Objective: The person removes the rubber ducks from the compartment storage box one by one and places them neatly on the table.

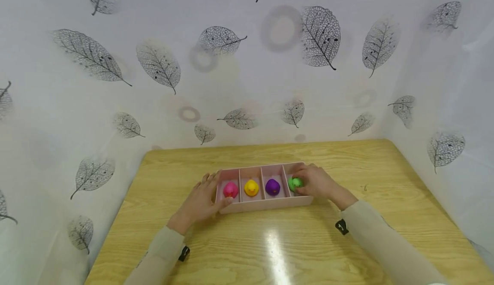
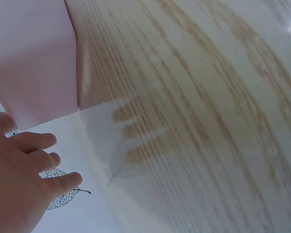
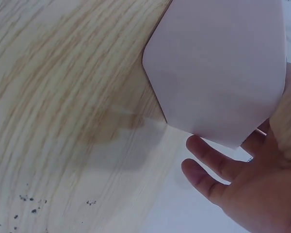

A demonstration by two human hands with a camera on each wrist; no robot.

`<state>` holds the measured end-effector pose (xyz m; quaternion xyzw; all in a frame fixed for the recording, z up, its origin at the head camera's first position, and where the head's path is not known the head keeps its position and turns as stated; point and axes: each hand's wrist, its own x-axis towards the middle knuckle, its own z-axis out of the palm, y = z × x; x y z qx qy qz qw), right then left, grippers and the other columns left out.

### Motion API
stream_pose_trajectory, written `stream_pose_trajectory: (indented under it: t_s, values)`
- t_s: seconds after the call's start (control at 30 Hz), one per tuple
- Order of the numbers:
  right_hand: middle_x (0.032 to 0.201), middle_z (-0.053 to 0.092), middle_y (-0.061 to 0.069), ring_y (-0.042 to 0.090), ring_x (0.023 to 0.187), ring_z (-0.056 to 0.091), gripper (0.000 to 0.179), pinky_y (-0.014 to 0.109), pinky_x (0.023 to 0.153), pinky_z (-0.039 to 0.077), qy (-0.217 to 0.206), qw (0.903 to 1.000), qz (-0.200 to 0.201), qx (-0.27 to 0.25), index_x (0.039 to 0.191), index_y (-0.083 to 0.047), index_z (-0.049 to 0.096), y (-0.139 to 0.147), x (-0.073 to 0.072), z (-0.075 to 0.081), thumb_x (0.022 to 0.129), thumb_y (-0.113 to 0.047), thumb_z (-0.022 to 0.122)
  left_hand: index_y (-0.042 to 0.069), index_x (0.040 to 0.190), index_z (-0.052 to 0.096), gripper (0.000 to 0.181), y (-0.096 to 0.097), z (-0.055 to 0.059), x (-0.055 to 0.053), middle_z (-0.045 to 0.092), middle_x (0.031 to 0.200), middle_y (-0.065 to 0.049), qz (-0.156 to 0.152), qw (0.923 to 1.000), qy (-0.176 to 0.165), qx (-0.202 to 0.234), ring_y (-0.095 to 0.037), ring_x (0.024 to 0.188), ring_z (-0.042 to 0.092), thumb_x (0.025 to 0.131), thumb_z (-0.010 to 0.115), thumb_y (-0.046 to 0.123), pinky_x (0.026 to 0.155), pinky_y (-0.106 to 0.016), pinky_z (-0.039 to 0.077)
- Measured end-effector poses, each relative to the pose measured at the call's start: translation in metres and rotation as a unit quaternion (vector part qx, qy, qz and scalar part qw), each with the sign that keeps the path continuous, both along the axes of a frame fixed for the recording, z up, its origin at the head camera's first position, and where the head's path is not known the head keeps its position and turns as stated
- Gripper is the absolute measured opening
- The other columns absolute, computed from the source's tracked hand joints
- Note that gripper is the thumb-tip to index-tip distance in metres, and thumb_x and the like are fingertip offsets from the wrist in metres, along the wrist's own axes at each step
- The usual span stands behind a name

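A long pale pink box (image 1: pixel 266 206) with a row of compartments lies on the wooden table. Small toy ducks sit in it: a pink duck (image 1: pixel 230 189) at the left end, then a yellow duck (image 1: pixel 251 187), a purple duck (image 1: pixel 272 186) and a green duck (image 1: pixel 295 184) at the right end. My left hand (image 1: pixel 200 199) holds the box's left end, thumb over the front corner, fingers spread toward the back. Reaching into the right compartment, my right hand (image 1: pixel 318 183) pinches the green duck between thumb and fingers. Its other fingers (image 3: pixel 203 180) extend beyond the box's end.
The wooden table (image 1: pixel 231 250) extends around the box on all sides. Behind it and along both sides hangs a white leaf-patterned curtain (image 1: pixel 247 79). Small black tabs (image 1: pixel 341 226) hang at both sleeves.
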<state>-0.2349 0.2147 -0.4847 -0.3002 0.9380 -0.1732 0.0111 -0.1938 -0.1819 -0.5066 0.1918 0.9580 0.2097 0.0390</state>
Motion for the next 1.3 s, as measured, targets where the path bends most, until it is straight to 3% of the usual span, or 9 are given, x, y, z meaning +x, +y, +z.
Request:
stream_pose_trajectory:
  t_s: [0.17,0.4,0.7,1.13,1.3]
  values:
    - [0.124,0.076,0.012,0.028,0.101,0.071,0.032,0.054,0.093,0.058,-0.008,0.9994,-0.001,-0.033,0.113,-0.008,0.079,0.0,-0.001,0.001,0.082,-0.015,0.082,0.012,0.17,0.017,0.099,0.0,-0.001,0.0,0.029,0.172,-0.022,-0.001,1.0,-0.005,0.002,-0.051,0.159,0.022,0.099,0.057,0.067,0.126,-0.07,0.026]
    - [0.12,0.077,0.006,0.015,0.087,0.064,0.045,0.037,0.079,0.057,-0.061,0.9953,-0.026,-0.07,0.128,-0.01,0.074,0.001,-0.002,0.009,0.084,-0.014,0.079,0.013,0.17,0.017,0.1,0.0,-0.002,0.0,0.03,0.172,-0.02,0.002,1.0,0.003,0.002,-0.05,0.159,0.023,0.098,0.057,0.069,0.126,-0.069,0.027]
    - [0.125,0.076,0.008,0.031,0.112,0.067,0.042,0.058,0.096,0.056,-0.063,0.989,-0.049,-0.124,0.125,-0.013,0.077,0.008,0.001,0.01,0.084,-0.013,0.08,0.012,0.17,0.018,0.099,-0.001,-0.003,0.0,0.032,0.171,-0.02,0.004,1.0,0.007,0.004,-0.05,0.159,0.025,0.098,0.057,0.068,0.124,-0.07,0.029]
    - [0.122,0.07,0.012,0.035,0.115,0.065,0.038,0.064,0.1,0.055,-0.087,0.9722,-0.076,-0.204,0.122,-0.012,0.077,0.02,0.005,0.013,0.085,-0.013,0.083,0.01,0.17,0.019,0.099,0.0,-0.001,0.001,0.03,0.172,-0.02,0.001,1.0,0.001,0.008,-0.051,0.159,0.024,0.098,0.057,0.068,0.125,-0.069,0.028]
    - [0.124,0.071,0.01,0.033,0.118,0.065,0.04,0.065,0.102,0.052,-0.075,0.9694,-0.083,-0.218,0.126,-0.01,0.074,0.027,0.002,0.013,0.088,-0.016,0.083,0.011,0.17,0.02,0.099,0.0,-0.001,0.001,0.029,0.172,-0.019,0.001,1.0,0.001,0.007,-0.051,0.159,0.024,0.098,0.056,0.069,0.125,-0.068,0.028]
